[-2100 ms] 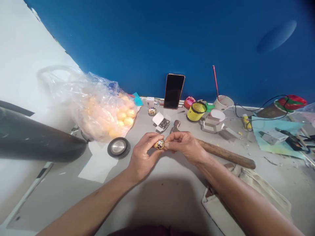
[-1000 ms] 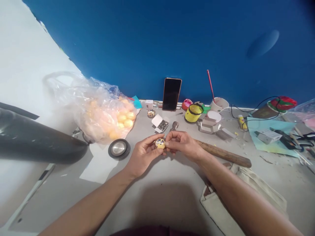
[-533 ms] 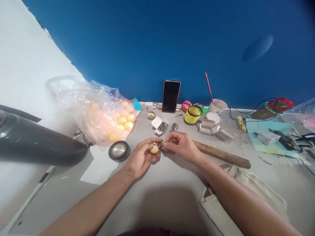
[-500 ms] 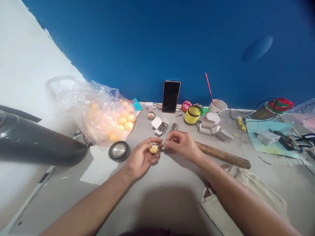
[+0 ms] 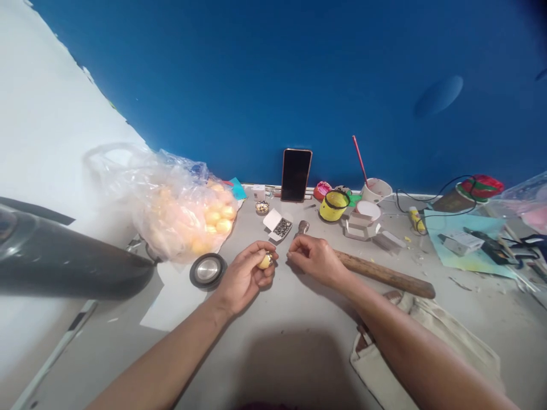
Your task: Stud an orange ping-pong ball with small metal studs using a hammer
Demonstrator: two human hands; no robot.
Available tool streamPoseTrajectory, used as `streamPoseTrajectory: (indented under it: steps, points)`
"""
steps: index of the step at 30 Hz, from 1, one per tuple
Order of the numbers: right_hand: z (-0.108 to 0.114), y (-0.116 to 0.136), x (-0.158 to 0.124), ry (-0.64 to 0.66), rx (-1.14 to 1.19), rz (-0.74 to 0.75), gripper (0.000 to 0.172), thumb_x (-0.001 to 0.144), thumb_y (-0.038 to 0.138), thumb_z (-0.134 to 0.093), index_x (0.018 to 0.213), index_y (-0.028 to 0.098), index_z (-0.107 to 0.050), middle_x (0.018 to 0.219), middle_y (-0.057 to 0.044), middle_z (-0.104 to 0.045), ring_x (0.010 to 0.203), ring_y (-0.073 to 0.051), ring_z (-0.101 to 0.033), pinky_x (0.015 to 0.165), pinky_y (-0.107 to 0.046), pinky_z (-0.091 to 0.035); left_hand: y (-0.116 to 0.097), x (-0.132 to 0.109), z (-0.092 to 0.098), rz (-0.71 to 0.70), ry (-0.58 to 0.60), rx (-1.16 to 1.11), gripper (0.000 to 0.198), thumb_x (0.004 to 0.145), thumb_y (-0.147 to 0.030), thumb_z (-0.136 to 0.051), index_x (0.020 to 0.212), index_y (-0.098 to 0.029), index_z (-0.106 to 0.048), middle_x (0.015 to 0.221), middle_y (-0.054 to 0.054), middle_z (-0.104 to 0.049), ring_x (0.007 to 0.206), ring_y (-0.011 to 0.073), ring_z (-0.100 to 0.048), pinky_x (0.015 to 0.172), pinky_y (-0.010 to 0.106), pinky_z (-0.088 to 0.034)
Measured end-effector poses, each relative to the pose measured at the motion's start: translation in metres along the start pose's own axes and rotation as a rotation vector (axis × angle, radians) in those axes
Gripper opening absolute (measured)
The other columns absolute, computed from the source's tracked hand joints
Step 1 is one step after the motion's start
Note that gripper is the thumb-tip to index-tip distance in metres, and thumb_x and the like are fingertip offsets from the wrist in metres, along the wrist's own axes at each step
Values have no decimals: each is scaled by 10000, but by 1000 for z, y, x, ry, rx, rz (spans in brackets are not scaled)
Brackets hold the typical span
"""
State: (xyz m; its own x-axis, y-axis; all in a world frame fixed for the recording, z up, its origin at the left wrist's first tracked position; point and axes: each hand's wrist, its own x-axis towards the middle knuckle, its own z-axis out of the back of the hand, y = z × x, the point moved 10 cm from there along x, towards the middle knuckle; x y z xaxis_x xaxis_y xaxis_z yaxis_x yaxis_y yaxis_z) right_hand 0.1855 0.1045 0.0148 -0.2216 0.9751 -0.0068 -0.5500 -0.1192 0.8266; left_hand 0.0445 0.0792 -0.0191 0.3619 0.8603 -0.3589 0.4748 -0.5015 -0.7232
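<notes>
My left hand [image 5: 245, 276] is closed around a small yellow ball [image 5: 265, 261] with dark and shiny patches on its far side. My right hand [image 5: 316, 259] is just to the right, thumb and forefinger pinched together; anything between them is too small to make out. The two hands are apart. Beyond them lies an open white box [image 5: 273, 218] of small shiny metal pieces [image 5: 282, 228]. A hammer lies behind my right hand, its metal head [image 5: 303, 226] past the knuckles and its wooden handle [image 5: 384, 274] running right under the wrist.
Left stand a clear bag of yellow-orange balls [image 5: 220, 219], a round black-rimmed metal disc [image 5: 208, 270] and a dark cylinder [image 5: 72, 256]. A phone [image 5: 296, 175] leans on the blue wall. Rightward are a yellow cup [image 5: 334, 206], a white cup [image 5: 378, 189], small boxes and a cloth bag [image 5: 448, 336].
My left hand has tilted the ball, so less of its patched side shows. My right hand has drawn slightly away from it, still pinched. The view has shifted slightly.
</notes>
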Motion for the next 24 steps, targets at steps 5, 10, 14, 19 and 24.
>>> streamPoseTrajectory:
  steps: [5,10,14,19,24]
  points:
    - [22,6,11,9,-160,-45,103,850,204,-598,777,196,-670,743,-7,-714,682,-144,-608,652,-252,-386,-8,2,5,-40,-33,15,238,752,-192,-776,943,-159,-638,846,33,-611,591,70,-479,480,174,-314]
    - [38,25,37,1,-624,-40,197,933,252,-533,853,206,-707,882,-70,-757,794,-208,-660,624,-282,-350,-9,2,5,-44,-37,53,255,747,-203,-774,940,-160,-614,861,28,-605,581,58,-461,480,175,-286]
    - [40,30,41,54,-880,-89,245,973,259,-476,942,176,-705,962,-137,-756,840,-258,-697,626,-302,-367,-18,2,10,-130,-70,182,235,791,-243,-725,972,-176,-591,867,6,-590,536,40,-439,491,190,-303]
    - [46,1,8,182,-934,-162,207,922,335,-583,1002,174,-686,1021,-142,-732,932,-296,-694,665,-317,-402,-36,-1,15,-302,-144,449,349,804,-222,-685,1135,-205,-574,1050,26,-607,572,56,-528,561,236,-446]
    - [47,-32,-11,165,-852,-202,219,854,317,-684,1027,191,-639,1074,-96,-692,1001,-262,-657,700,-304,-390,-38,1,18,-344,-174,628,392,821,-257,-693,1200,-188,-621,1074,62,-669,682,105,-561,633,248,-486]
